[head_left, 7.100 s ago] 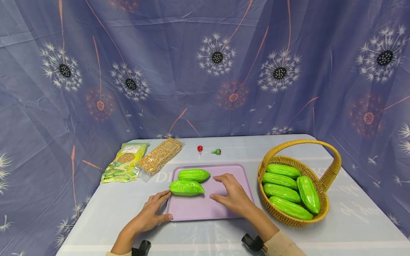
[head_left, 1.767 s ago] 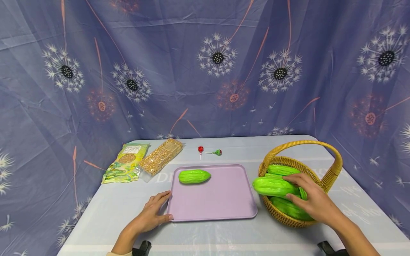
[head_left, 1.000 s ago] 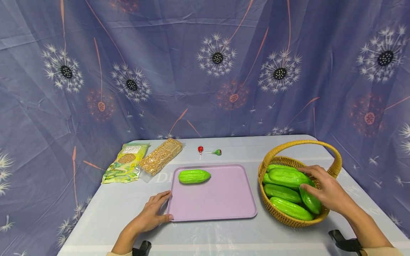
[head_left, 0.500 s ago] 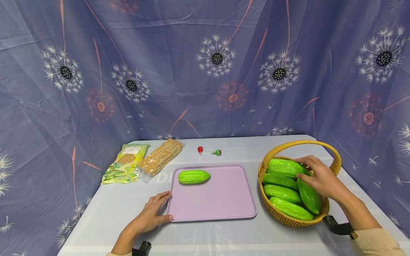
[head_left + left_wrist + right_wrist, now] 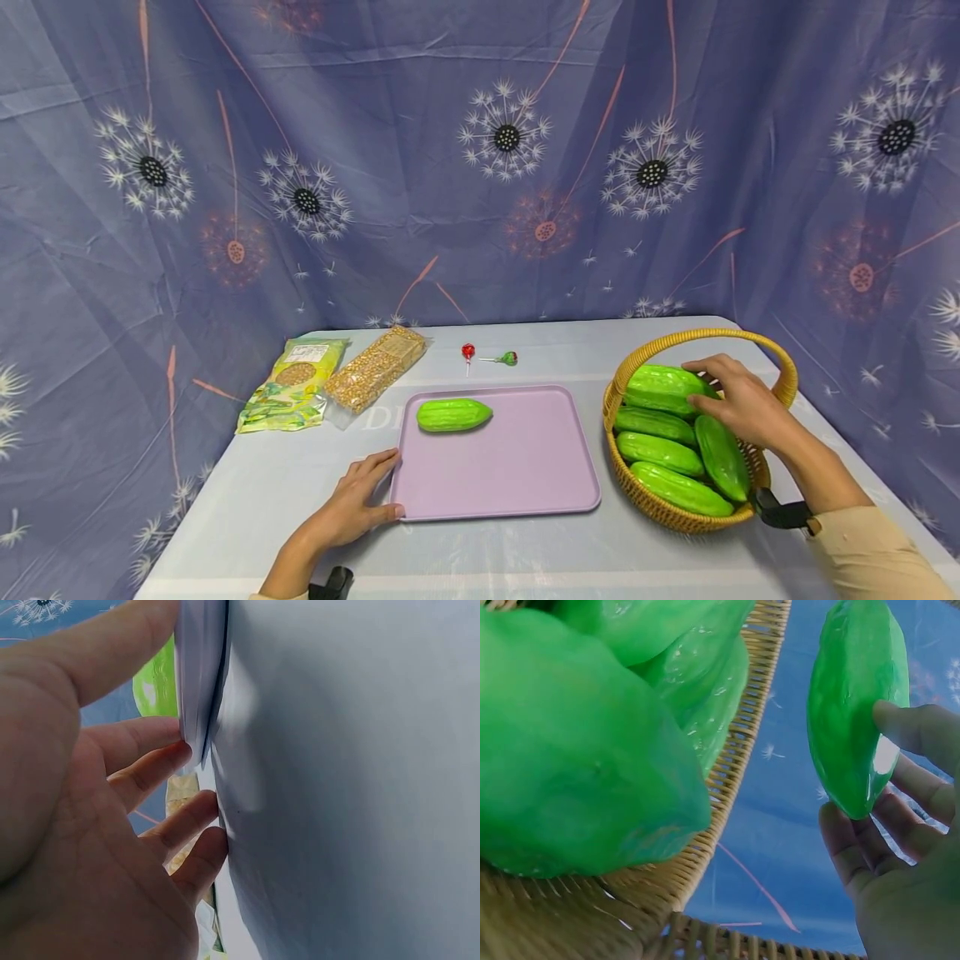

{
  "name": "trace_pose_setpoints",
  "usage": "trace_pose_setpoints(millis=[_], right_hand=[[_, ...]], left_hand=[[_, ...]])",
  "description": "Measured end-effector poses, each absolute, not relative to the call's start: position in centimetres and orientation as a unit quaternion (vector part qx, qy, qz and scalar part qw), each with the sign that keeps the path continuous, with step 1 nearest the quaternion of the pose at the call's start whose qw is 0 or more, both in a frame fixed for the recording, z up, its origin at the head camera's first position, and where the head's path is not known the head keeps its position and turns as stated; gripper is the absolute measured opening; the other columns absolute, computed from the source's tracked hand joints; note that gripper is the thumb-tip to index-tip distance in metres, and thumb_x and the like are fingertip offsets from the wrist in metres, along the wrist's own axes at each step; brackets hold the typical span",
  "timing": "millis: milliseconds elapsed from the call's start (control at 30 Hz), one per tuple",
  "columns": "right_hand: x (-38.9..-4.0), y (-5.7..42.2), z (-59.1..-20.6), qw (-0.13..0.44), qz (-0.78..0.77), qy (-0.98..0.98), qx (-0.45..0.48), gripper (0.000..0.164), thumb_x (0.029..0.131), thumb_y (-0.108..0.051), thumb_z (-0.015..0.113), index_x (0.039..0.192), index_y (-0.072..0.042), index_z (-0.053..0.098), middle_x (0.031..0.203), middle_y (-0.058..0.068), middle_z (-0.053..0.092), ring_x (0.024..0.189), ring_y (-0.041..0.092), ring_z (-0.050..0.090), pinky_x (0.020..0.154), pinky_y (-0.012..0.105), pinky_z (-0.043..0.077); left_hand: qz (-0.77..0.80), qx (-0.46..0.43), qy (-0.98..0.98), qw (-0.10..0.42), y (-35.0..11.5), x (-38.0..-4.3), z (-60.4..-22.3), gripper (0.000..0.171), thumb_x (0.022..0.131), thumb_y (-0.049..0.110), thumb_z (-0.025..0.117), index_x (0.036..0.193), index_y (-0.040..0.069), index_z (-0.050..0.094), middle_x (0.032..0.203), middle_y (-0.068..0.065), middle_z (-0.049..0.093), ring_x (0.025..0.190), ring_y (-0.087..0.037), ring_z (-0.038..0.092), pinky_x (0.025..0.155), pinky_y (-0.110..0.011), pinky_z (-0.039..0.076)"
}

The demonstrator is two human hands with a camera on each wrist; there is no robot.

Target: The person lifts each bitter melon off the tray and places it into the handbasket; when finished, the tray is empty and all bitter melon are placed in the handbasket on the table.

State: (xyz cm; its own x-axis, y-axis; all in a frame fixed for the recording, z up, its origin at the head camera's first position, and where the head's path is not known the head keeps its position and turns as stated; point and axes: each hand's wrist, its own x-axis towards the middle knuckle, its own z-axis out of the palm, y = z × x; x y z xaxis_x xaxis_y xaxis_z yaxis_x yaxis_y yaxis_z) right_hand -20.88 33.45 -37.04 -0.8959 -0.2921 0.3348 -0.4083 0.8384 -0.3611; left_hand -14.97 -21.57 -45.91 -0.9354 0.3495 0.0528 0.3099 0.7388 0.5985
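My right hand (image 5: pixel 750 407) pinches a glossy green bitter melon (image 5: pixel 663 388) by its right end, over the back of the wicker basket. The right wrist view shows the thumb and fingers round the lower end of this bitter melon (image 5: pixel 855 697), above the basket's rim. Several more bitter melons (image 5: pixel 660 452) lie in the basket below it. One bitter melon (image 5: pixel 453 414) lies at the back left of the light purple tray (image 5: pixel 517 467). My left hand (image 5: pixel 345 508) rests at the tray's left edge, fingers spread and lightly bent, thumb at the front corner.
The basket (image 5: pixel 626 496) stands right of the tray, its tall arched handle (image 5: pixel 705 333) rising over it. Behind the tray lie a red lollipop (image 5: pixel 468 350) and a green lollipop (image 5: pixel 508 358). A bag of corn kernels (image 5: pixel 377 367) and a yellow-green packet (image 5: pixel 295 383) lie back left.
The front bitter melon of two has left the tray. My right hand has gone from the tray to the basket, carrying a bitter melon toward its back. The left hand has stayed put.
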Motion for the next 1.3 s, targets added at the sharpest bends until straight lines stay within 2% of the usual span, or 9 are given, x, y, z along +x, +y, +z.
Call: trace_pose_setpoints(millis=[333,667,833,1000,1133,1300], right_hand=[[-22.1,33.8,-37.9,0.067,0.227,-0.956,0.170,0.044,0.087,-0.015,0.067,0.126,-0.001,0.053,0.118,0.020,0.057,0.102,0.036,0.055,0.080,0.049,0.046],[-23.1,34.0,-38.9,0.048,0.222,-0.957,0.180,0.041,0.081,-0.002,0.069,0.117,0.005,0.051,0.113,0.023,0.056,0.097,0.036,0.054,0.078,0.046,0.046],[-23.1,34.0,-39.0,0.046,0.226,-0.954,0.190,0.049,0.080,0.001,0.069,0.123,0.007,0.045,0.113,0.025,0.052,0.100,0.039,0.052,0.079,0.049,0.046],[-23.0,33.9,-38.8,0.041,0.211,-0.959,0.185,0.061,0.079,-0.005,0.071,0.132,0.004,0.042,0.110,0.023,0.049,0.100,0.036,0.050,0.077,0.048,0.044],[-22.8,33.9,-38.8,0.045,0.203,-0.962,0.178,0.062,0.080,-0.016,0.073,0.132,0.003,0.046,0.111,0.023,0.048,0.098,0.033,0.048,0.075,0.044,0.042],[-22.9,33.6,-38.8,0.041,0.209,-0.963,0.167,0.061,0.083,-0.028,0.071,0.130,0.004,0.049,0.115,0.024,0.051,0.101,0.036,0.049,0.078,0.048,0.042]], left_hand=[[0.315,0.178,0.932,0.032,-21.6,-15.0,-45.9,0.079,0.079,0.042,0.072,0.141,0.004,0.042,0.147,-0.010,0.040,0.127,-0.031,0.037,0.099,-0.058,0.032],[0.314,0.180,0.932,0.027,-21.5,-14.9,-45.9,0.078,0.079,0.042,0.072,0.141,0.003,0.043,0.146,-0.010,0.041,0.126,-0.031,0.038,0.099,-0.058,0.032],[0.314,0.180,0.932,0.026,-21.5,-14.9,-45.9,0.078,0.079,0.041,0.072,0.140,0.003,0.043,0.146,-0.011,0.041,0.126,-0.030,0.038,0.099,-0.057,0.032],[0.313,0.182,0.932,0.021,-21.5,-14.9,-46.0,0.078,0.078,0.040,0.073,0.140,0.002,0.043,0.145,-0.011,0.042,0.125,-0.030,0.039,0.098,-0.057,0.032],[0.310,0.181,0.933,0.019,-21.6,-14.9,-46.0,0.078,0.078,0.041,0.073,0.140,0.003,0.043,0.145,-0.011,0.042,0.124,-0.030,0.039,0.098,-0.056,0.033],[0.313,0.179,0.933,0.024,-21.5,-14.9,-45.9,0.078,0.079,0.041,0.072,0.141,0.004,0.043,0.146,-0.011,0.041,0.125,-0.030,0.039,0.098,-0.056,0.033]])
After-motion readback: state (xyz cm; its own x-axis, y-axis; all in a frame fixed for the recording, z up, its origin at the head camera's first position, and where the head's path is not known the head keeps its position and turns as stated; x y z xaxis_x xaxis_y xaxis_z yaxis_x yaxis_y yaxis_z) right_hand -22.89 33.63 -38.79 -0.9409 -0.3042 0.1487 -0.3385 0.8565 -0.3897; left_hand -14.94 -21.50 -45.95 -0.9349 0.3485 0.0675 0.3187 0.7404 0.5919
